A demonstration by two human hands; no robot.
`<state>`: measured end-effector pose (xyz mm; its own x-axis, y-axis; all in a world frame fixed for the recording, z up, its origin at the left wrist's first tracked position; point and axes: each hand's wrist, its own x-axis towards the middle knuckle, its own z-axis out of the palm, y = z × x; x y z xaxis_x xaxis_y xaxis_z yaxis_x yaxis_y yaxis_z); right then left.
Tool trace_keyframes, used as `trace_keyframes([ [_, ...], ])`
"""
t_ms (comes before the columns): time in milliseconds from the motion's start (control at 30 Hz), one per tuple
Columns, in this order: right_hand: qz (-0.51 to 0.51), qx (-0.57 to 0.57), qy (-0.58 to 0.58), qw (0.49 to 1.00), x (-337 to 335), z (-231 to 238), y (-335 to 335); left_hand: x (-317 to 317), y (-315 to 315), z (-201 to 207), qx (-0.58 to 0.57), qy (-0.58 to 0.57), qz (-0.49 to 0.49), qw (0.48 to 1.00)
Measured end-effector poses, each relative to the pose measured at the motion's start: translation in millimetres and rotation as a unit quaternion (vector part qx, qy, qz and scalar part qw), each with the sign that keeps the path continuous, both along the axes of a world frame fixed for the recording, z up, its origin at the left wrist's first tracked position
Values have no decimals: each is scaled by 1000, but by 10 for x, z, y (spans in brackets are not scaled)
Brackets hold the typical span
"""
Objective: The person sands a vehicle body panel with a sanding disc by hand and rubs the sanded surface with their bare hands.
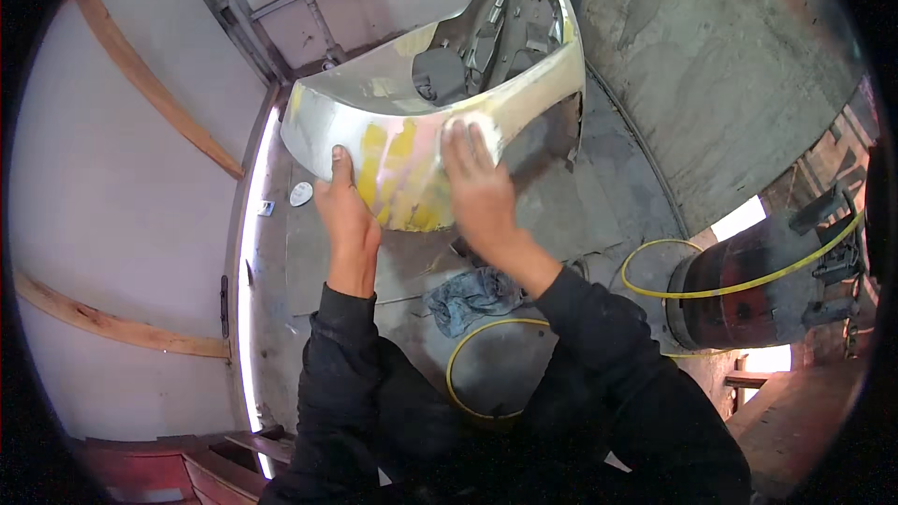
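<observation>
In front of me a large curved vehicle body panel (323, 126) stands on the floor, its surface patched in white, pink and yellow. My left hand (348, 210) holds its lower left edge, thumb on the outer face and the other fingers mostly hidden. My right hand (479, 187) presses a white round pad (486, 126) flat against the panel's upper face, right of the yellow patches. The fingers lie close together over the pad, and the hand is slightly blurred. Behind the front face, the panel's hollow inside shows dark brackets.
A crumpled blue-grey cloth (472, 299) lies on the floor below my right wrist. A yellow hose (748, 290) loops past a dark cylindrical tank (748, 271) at right. A small white lid-like disc (300, 194) lies left of the panel. A white wall (131, 215) bounds the left.
</observation>
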<state>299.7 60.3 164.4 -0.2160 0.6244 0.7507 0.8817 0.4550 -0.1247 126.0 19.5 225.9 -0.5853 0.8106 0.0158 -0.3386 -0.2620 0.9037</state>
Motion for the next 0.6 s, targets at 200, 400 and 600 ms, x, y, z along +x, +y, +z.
trace_keyframes([
  [200, -59, -24, 61, 996, 136, 252, 205, 59, -20, -17, 28, -19, -29, 999],
  [400, -55, -31, -10, 998, 199, 319, 76, 90, -85, 69, 5, -44, -30, 999],
  [600, 3, -24, -25, 999, -25, 17, -131, 122, -82, 10, 14, -23, -8, 1000],
])
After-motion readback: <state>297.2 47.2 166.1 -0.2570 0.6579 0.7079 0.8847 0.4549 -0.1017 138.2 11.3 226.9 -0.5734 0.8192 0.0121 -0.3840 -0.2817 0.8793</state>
